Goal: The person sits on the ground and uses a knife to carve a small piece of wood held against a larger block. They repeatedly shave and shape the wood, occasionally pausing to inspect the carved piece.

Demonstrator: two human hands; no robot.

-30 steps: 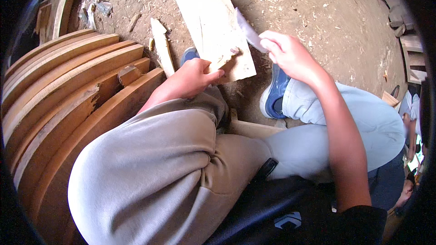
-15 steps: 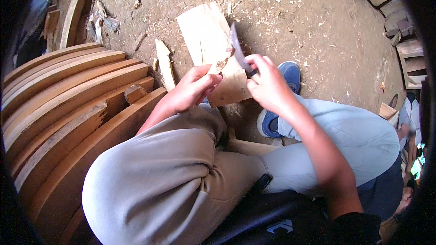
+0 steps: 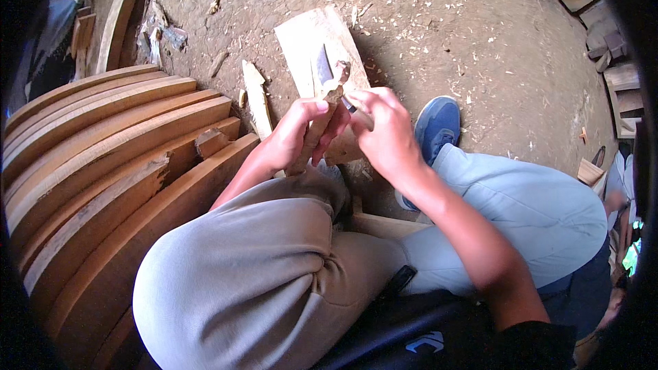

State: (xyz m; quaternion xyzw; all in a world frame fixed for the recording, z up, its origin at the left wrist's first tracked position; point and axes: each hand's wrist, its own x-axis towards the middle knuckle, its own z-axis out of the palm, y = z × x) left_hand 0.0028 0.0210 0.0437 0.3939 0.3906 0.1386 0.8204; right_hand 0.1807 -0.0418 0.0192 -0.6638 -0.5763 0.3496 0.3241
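My left hand (image 3: 296, 131) is closed around a pale, partly carved stick of wood (image 3: 317, 130), its rough knobbly top pointing away from me. My right hand (image 3: 385, 127) grips a knife by its handle. The knife's blade (image 3: 323, 65) slants up and left behind the carved top; whether its edge touches the wood I cannot tell. Both hands are close together over a flat pale board (image 3: 296, 40), which stands between my feet. Part of the board is hidden by my hands and the stick.
Long curved-looking planks (image 3: 123, 137) are stacked at my left. A splintered wood offcut (image 3: 256, 96) lies beside the board. Chips and shavings litter the dirt floor (image 3: 521, 62). More wood blocks (image 3: 625, 92) line the far right. My blue shoe (image 3: 439, 125) is right of the board.
The knife has swung from the right of the carved stick to behind it, blade now pointing up and left. My right hand has come closer to my left; the stick is more upright.
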